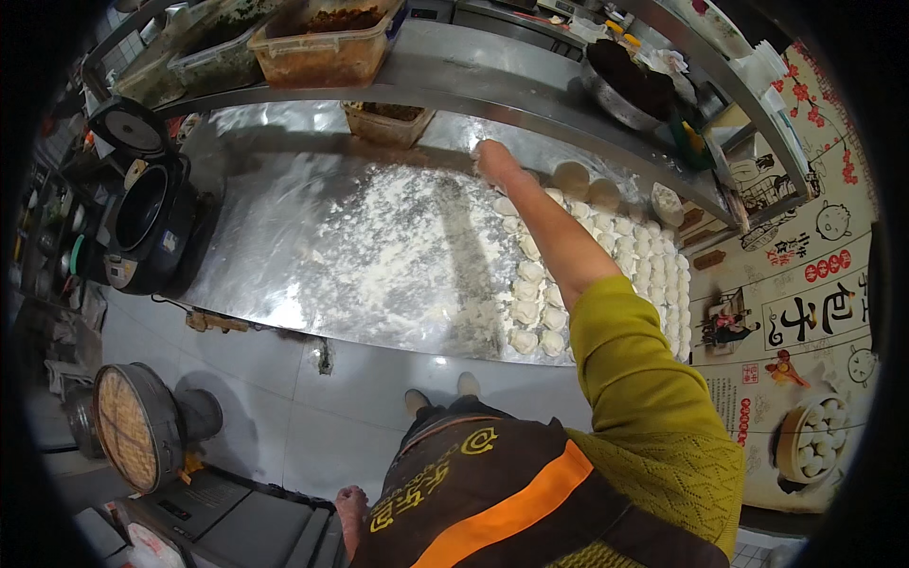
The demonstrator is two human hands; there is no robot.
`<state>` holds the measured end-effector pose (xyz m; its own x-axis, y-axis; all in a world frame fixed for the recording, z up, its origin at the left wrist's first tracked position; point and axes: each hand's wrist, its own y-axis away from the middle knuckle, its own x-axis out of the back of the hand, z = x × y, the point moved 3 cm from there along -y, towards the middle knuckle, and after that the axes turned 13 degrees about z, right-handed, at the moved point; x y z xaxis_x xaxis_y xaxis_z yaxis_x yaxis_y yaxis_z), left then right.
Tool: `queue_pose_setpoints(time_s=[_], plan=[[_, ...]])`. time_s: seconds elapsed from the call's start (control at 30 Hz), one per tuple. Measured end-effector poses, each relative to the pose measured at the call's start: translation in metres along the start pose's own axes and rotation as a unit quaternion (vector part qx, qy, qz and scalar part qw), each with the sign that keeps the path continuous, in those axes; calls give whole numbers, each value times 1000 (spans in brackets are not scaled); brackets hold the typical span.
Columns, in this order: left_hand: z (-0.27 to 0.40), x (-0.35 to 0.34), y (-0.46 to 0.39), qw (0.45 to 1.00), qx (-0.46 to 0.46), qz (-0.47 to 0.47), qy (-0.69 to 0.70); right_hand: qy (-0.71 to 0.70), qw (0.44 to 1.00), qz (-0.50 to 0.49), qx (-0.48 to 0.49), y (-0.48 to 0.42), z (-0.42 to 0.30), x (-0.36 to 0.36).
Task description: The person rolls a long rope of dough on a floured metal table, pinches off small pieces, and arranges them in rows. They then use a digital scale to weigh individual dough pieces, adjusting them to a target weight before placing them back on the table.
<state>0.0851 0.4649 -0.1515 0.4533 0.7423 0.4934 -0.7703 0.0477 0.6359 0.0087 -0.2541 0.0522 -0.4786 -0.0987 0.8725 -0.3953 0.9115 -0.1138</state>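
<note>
My right hand (496,165) reaches across the floured steel table (263,248) to its far side, under the front edge of the shelf. Its fingers look curled, but whether anything is between them cannot be made out. Rows of white dough pieces (525,312) cover the right end of the table, partly hidden behind my right forearm. Loose flour (405,234) is spread over the middle. My left hand (351,505) hangs low beside my brown apron (490,490), away from the table; its fingers are partly hidden.
A steel shelf (469,64) spans the table's back, carrying plastic tubs of filling (319,53) and a metal bowl (625,89). Beneath it sits another plastic tub (387,126). An open rice cooker (145,220) stands at the left end. A bamboo-topped steamer (128,429) is at lower left.
</note>
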Motion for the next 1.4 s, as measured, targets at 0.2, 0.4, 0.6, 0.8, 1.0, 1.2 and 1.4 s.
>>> queue_pose_setpoints(time_s=[0.2, 0.4, 0.6, 0.8, 1.0, 1.2, 1.4], plan=[[81, -30, -24, 991, -119, -49, -17, -76, 993, 2, 93, 23, -65, -41], [288, -93, 0, 930, -350, -110, -24, -58, 998, -28, 14, 84, -48, -47], [433, -203, 84, 773, -558, -213, 216, -610, 665, -115, -415, 191, -62, -84], [439, -291, 60, 680, -667, -85, -292, -702, 684, 31, -196, 194, -91, -17], [428, -301, 146, 817, -467, -291, 175, -152, 933, 257, 198, 216, -39, 41], [426, -302, 281, 703, -533, -395, 256, -348, 910, 178, 138, 194, 40, 89], [442, -331, 308, 702, -694, -143, 77, -587, 803, -82, -65, 236, 92, 239]])
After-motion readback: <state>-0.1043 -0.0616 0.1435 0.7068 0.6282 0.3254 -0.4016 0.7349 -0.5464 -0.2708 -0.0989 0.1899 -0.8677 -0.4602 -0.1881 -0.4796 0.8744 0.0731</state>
